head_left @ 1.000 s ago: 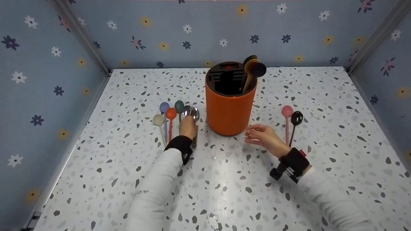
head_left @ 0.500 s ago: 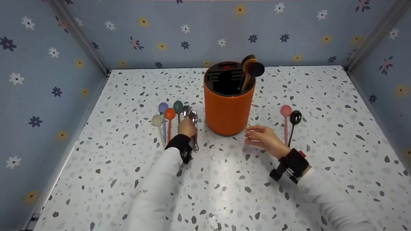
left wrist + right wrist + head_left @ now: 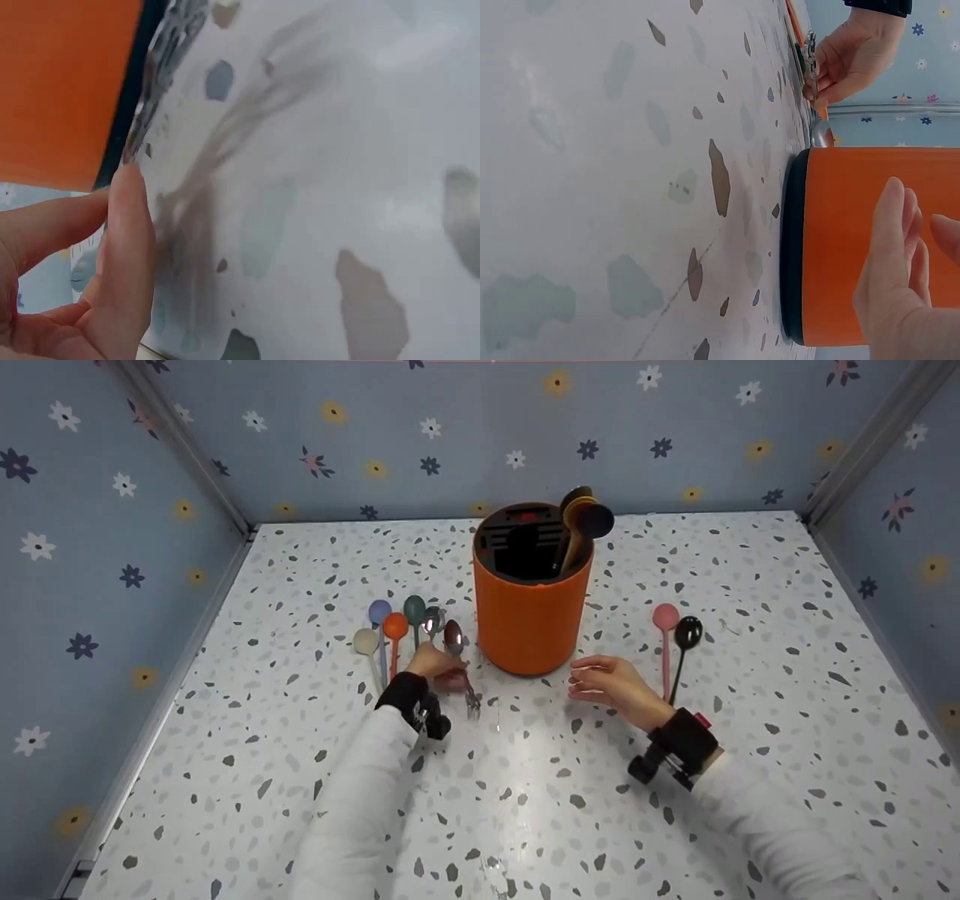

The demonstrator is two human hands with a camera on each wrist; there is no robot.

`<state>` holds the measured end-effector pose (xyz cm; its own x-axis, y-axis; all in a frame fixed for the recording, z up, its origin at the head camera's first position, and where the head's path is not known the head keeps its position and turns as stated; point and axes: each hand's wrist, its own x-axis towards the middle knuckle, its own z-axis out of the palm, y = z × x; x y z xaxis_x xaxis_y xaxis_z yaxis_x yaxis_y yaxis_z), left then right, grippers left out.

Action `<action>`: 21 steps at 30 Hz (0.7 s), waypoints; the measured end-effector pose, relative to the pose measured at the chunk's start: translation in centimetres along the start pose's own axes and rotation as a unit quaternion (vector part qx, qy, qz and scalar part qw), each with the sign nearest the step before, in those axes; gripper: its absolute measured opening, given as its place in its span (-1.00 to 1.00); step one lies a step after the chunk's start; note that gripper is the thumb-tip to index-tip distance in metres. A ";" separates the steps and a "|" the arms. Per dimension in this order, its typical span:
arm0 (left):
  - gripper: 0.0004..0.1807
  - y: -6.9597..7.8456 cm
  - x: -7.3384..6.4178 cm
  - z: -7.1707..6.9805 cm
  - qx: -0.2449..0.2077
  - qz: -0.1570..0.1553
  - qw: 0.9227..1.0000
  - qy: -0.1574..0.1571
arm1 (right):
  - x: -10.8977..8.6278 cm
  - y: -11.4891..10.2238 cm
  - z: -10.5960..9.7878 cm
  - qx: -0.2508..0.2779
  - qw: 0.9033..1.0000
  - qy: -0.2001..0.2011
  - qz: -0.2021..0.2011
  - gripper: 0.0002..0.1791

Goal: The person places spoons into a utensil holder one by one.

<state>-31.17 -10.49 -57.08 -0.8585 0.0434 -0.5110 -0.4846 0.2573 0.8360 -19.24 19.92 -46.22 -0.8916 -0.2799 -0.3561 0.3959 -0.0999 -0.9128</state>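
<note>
My left hand [image 3: 435, 661] pinches a silver spoon [image 3: 453, 637] by its handle between thumb and finger. The spoon's ornate handle end [image 3: 166, 60] points toward me, and its bowl [image 3: 822, 133] lies toward the back. Beside it, a second silver spoon [image 3: 433, 622] lies partly hidden by that hand. Further left are a green spoon [image 3: 415, 610], an orange spoon [image 3: 396, 625], a purple spoon [image 3: 380, 612] and a cream spoon [image 3: 366, 642]. My right hand [image 3: 619, 690] holds nothing, its fingers loosely bent close to the front right of the orange utensil holder [image 3: 529, 622].
The holder has a dark slotted top [image 3: 517, 529]; several dark and gold spoons [image 3: 586, 517] lean out at its right. A pink spoon [image 3: 665, 617] and a black spoon [image 3: 688, 633] lie right of it. Flower-patterned walls [image 3: 480, 435] border the speckled table [image 3: 510, 810].
My left hand has turned, and the silver spoon has come away from the second one, its handle end swinging right. The right hand stays almost where it was.
</note>
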 end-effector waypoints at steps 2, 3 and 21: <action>-0.64 4.6 -7.6 0.2 -0.045 -0.035 0.998 -0.017 | 0.0 0.1 0.0 -0.010 1.000 -0.007 -0.004 -0.57; -0.68 6.1 -10.1 0.3 -0.057 -0.048 0.997 -0.020 | 0.0 0.1 0.1 -0.015 1.000 -0.011 -0.006 -0.55; -0.67 6.3 -13.5 2.8 -0.223 -0.001 0.973 -0.051 | -0.1 0.5 2.0 -0.067 0.995 -0.078 0.006 -0.54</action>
<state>-22.18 -6.79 -45.45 -0.8474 0.1456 -0.5106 -0.5303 -0.1861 0.8271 -18.51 17.94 -46.19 -0.8374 -0.4268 -0.3414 0.3642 0.0301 -0.9308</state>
